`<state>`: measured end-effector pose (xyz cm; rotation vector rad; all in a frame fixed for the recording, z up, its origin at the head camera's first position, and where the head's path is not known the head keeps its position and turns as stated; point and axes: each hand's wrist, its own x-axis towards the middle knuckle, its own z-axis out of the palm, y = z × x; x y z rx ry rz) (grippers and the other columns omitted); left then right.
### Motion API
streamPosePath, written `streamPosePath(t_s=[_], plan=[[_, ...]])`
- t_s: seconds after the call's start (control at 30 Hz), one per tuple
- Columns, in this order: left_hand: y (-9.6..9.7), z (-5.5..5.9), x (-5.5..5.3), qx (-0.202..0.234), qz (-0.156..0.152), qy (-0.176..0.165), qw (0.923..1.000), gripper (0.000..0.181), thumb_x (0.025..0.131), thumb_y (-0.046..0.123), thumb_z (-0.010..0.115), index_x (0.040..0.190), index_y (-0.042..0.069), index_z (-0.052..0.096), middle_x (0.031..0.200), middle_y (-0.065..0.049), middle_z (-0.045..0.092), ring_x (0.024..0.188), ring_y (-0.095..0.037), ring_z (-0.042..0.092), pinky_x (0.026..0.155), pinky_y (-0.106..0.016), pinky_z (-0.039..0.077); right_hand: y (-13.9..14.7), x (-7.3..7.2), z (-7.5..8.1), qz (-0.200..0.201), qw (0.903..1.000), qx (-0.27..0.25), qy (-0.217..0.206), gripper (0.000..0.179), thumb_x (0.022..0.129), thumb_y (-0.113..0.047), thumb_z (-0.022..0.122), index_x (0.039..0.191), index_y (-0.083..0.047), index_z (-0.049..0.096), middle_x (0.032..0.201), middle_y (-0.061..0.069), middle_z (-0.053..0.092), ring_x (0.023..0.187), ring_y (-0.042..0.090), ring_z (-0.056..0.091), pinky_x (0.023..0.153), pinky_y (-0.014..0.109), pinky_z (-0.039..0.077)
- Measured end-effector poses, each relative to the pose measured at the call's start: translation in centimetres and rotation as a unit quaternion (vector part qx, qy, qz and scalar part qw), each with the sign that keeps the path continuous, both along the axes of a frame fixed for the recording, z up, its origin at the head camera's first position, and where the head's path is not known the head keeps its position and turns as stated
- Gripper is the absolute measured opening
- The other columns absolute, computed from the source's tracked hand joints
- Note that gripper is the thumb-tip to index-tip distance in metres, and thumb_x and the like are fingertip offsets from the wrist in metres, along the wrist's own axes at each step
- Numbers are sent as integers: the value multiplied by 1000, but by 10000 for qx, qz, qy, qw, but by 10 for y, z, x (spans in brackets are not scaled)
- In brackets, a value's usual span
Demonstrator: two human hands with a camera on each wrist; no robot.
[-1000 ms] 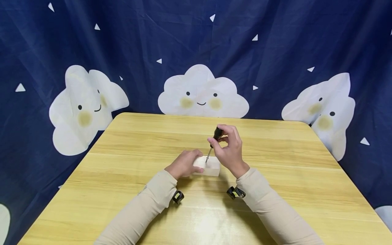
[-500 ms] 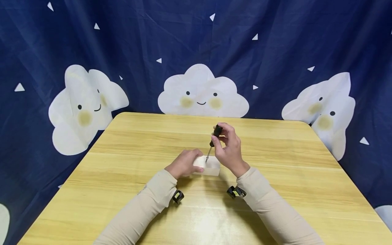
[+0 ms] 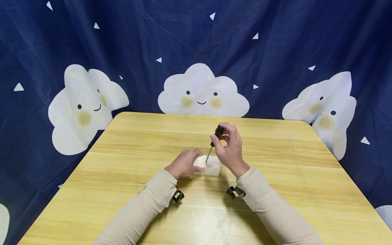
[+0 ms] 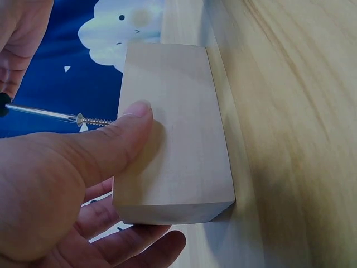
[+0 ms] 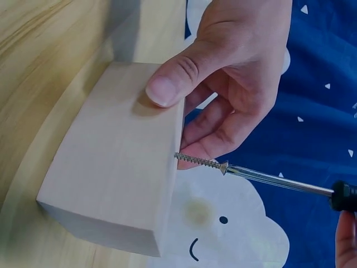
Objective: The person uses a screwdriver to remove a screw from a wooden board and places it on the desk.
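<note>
A pale wooden block lies on the table, and my left hand grips its left end, thumb on the near side. My right hand holds a screwdriver by its black handle, with the shaft slanting down to the block's top. In the right wrist view a screw stands in the block, its tip at the surface and most of its thread exposed. The screwdriver's shaft meets the screw's head, nearly in line with it. The left wrist view shows the thumb pressed on the block beside the screw.
The light wooden table extends around both hands. Behind it hangs a dark blue curtain with white clouds and small triangles. A black strap mount sits at the left wrist, with another mount at the right.
My right hand's fingers have shifted slightly around the screwdriver handle, and the handle's tilt differs a little. The left hand and the block stay in place.
</note>
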<state>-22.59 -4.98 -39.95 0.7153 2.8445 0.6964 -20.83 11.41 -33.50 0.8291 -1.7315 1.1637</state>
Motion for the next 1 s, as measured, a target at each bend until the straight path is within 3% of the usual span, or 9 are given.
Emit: streamPosePath(t_s=[0.3, 0.43, 0.57, 0.67, 1.0], plan=[[-1, 0, 2, 33, 70, -53, 10000, 59, 71, 29, 77, 120, 6, 54, 111, -7, 61, 96, -21, 56, 86, -33, 44, 0, 3, 2, 230, 9994, 158, -181, 42, 74, 24, 55, 112, 17, 37, 89, 29, 52, 68, 31, 57, 53, 38, 52], [-1, 0, 2, 20, 76, -68, 9999, 59, 72, 30, 76, 121, 6, 53, 115, -7, 59, 103, -22, 55, 90, -33, 42, 0, 2, 1, 250, 9996, 14, -103, 47, 70, 22, 63, 110, 17, 40, 90, 28, 48, 68, 32, 54, 52, 38, 52], [-1, 1, 1, 58, 10, -10, 10000, 59, 73, 30, 76, 121, 6, 53, 117, -8, 59, 106, -24, 54, 92, -33, 41, 4, -10, -12, 240, 9995, -172, -126, 50, 70, 14, 70, 112, 12, 44, 95, 24, 47, 71, 27, 53, 54, 33, 52], [-1, 0, 1, 68, 9, 46, 10000, 58, 72, 30, 76, 119, 6, 53, 113, -7, 60, 101, -23, 56, 89, -33, 43, 7, -18, -22, 193, 9993, -192, -238, 50, 74, 11, 68, 117, 6, 44, 98, 20, 48, 74, 23, 54, 57, 28, 52], [0, 1, 2, 64, 63, 56, 9999, 55, 72, 30, 76, 117, 7, 54, 106, -6, 62, 89, -18, 57, 79, -31, 45, 8, -16, -20, 299, 9991, 19, -298, 47, 79, 14, 58, 121, 7, 38, 93, 22, 55, 72, 24, 60, 58, 31, 53]])
